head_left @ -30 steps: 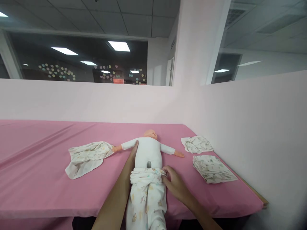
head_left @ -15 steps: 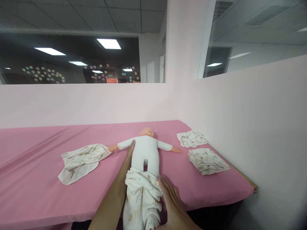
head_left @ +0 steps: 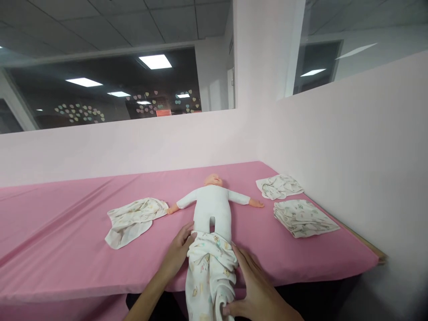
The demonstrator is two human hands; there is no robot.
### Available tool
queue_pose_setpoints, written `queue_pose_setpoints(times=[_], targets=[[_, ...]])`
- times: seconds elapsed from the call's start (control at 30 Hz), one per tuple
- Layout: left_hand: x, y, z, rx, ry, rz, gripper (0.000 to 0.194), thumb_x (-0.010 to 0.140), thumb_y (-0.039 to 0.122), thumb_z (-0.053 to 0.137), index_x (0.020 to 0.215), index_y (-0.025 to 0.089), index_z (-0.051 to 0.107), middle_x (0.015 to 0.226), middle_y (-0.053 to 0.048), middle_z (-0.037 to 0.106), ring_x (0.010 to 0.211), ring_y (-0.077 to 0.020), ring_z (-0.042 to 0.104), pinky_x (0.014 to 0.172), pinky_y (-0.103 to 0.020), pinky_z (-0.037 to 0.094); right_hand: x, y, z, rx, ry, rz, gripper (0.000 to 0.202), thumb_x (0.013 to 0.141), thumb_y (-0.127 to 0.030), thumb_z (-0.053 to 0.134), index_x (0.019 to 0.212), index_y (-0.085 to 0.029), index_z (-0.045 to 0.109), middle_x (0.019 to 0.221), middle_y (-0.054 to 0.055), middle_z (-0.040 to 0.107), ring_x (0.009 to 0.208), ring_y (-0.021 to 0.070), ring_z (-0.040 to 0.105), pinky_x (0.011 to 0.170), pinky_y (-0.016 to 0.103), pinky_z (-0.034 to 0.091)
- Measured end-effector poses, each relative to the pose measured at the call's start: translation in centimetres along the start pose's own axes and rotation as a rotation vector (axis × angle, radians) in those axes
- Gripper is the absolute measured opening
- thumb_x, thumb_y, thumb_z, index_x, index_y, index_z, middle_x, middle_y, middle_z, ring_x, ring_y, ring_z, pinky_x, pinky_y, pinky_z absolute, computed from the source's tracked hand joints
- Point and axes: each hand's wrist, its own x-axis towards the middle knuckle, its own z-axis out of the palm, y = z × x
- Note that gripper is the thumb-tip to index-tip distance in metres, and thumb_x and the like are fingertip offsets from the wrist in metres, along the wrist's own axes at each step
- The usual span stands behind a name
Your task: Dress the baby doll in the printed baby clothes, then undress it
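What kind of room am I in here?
Possibly a childcare training room: a baby doll in white lies on a pink-covered table, and pastel heart shapes dot the dark glass.

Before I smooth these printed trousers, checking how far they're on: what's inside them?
The white-clad legs of the doll enter the printed trousers; their upper part shows above the bunched waistband. Lower down, cloth covers them, so the feet can't be seen.
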Motion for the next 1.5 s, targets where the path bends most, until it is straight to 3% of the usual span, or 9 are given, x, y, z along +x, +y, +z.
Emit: queue_pose_setpoints(times=[0.2,0.27,0.4,0.5,0.63,0.9,1.03,1.23,1.5], targets=[[-3.5,0.9,-1.5,0.401,-0.097,0.162,0.029,0.090,0.050,0.052,0.096,0.026,0.065,0.125,-0.008,0.054,0.128,-0.0263,0.045,0.104,-0.034,0.041,0.6,-1.2,-1.7,-0.057,-0.026,-0.073,0.114,0.049,-0.046,0.088,0.148,-0.027,0.035,0.143,0.010,0.045,0.134,0.0354,0.036,0.112,0.045,0.030],[-4.2,1.7,-1.6,0.464,-0.205,0.197,0.033,0.084,0.052,0.060,0.105,0.026,0.063,0.133,-0.008,0.048,0.132,-0.0274,0.040,0.108,-0.037,0.039,0.9,-1.4,-1.8,-0.098,-0.029,-0.080,0.115,0.046,-0.052,0.089,0.145,-0.023,0.039,0.141,0.012,0.047,0.132,0.0364,0.038,0.112,0.045,0.030],[-6.5,1.3,-0.6,0.621,-0.276,0.193,0.110,0.054,0.054,0.085,0.145,0.026,0.030,0.152,-0.012,0.025,0.140,-0.0335,0.027,0.115,-0.049,0.028,1.4,-1.4,-1.3,-0.152,0.013,-0.085,0.115,0.039,-0.053,0.090,0.138,-0.017,0.044,0.135,0.014,0.051,0.126,0.0360,0.042,0.110,0.045,0.031],[-8.3,0.2,0.6,0.717,-0.206,0.151,0.127,0.053,0.053,0.086,0.153,0.028,0.011,0.158,-0.012,0.010,0.145,-0.0349,0.016,0.117,-0.051,0.025,1.6,-1.1,-0.9,-0.132,0.045,-0.094,0.107,0.040,-0.044,0.092,0.133,-0.018,0.046,0.133,0.012,0.052,0.124,0.0332,0.044,0.107,0.042,0.034],[-8.5,0.1,1.4,0.720,-0.129,0.189,0.100,0.072,0.049,0.075,0.151,0.029,0.017,0.155,-0.011,0.021,0.142,-0.0296,0.029,0.114,-0.045,0.032,1.6,-1.0,-0.8,-0.074,0.060,-0.061,0.092,0.048,-0.038,0.089,0.129,-0.021,0.048,0.129,0.010,0.054,0.120,0.0297,0.047,0.104,0.039,0.037],[-6.1,1.5,0.7,0.746,-0.143,0.248,0.068,0.067,0.054,0.078,0.123,0.023,0.054,0.119,-0.009,0.059,0.108,-0.0278,0.057,0.091,-0.041,0.048,1.2,-1.8,-1.3,0.069,0.037,-0.017,0.063,0.068,-0.034,0.077,0.125,-0.025,0.050,0.125,0.008,0.056,0.117,0.0261,0.051,0.102,0.039,0.041],[-6.2,1.8,1.1,0.694,-0.091,0.186,0.049,0.070,0.042,0.076,0.111,0.022,0.060,0.112,-0.007,0.063,0.101,-0.0259,0.059,0.088,-0.039,0.048,0.8,-2.8,-1.2,0.279,-0.001,-0.067,0.049,0.080,-0.036,0.066,0.125,-0.023,0.048,0.121,0.007,0.058,0.110,0.0226,0.056,0.096,0.036,0.045],[-7.1,3.8,2.6,0.412,-0.121,0.032,0.036,0.073,0.029,0.066,0.107,0.020,0.058,0.102,-0.004,0.068,0.089,-0.0215,0.062,0.078,-0.030,0.049,0.0,-4.1,-1.1,0.489,0.019,0.007,0.045,0.081,-0.026,0.060,0.123,-0.023,0.046,0.114,0.005,0.060,0.100,0.0220,0.060,0.085,0.034,0.049],[-8.3,5.5,1.7,0.349,-0.291,-0.033,0.022,0.071,0.022,0.060,0.093,0.019,0.057,0.092,0.000,0.066,0.084,-0.0181,0.057,0.076,-0.025,0.044,-1.2,-3.6,-3.2,0.492,-0.236,-0.031,0.044,0.085,-0.026,0.060,0.127,-0.026,0.046,0.122,0.004,0.057,0.104,0.0201,0.057,0.087,0.032,0.046]])
